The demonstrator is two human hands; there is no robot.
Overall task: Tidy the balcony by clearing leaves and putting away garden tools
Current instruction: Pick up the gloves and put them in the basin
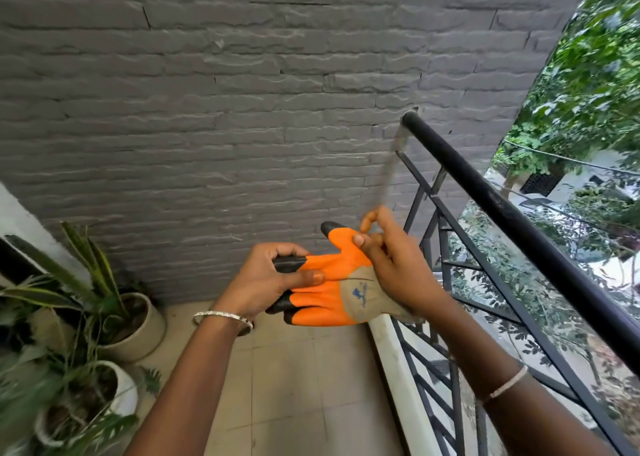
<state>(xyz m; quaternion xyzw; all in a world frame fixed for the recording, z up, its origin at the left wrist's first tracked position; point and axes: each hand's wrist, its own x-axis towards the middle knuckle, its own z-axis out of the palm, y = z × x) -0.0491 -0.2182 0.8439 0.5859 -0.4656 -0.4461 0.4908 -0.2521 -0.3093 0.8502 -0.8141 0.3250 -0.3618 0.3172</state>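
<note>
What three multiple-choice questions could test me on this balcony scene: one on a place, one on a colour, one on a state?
1. Where are the potted plants?
A. At the left, on the tiled floor
B. On top of the railing
C. Hung on the wall

2. What colour is most of the gardening glove?
A. Blue
B. Orange
C. Green

3. How is the gardening glove placed?
A. Lying on the floor
B. Held between the left hand and the right hand
C. Draped over the railing

Answers:
1 A: the pots stand on the tiles at the left edge.
2 B: the body is orange, with black fingertips and a beige cuff.
3 B: the left hand grips the finger end and the right hand holds the cuff end, above the floor.
</note>
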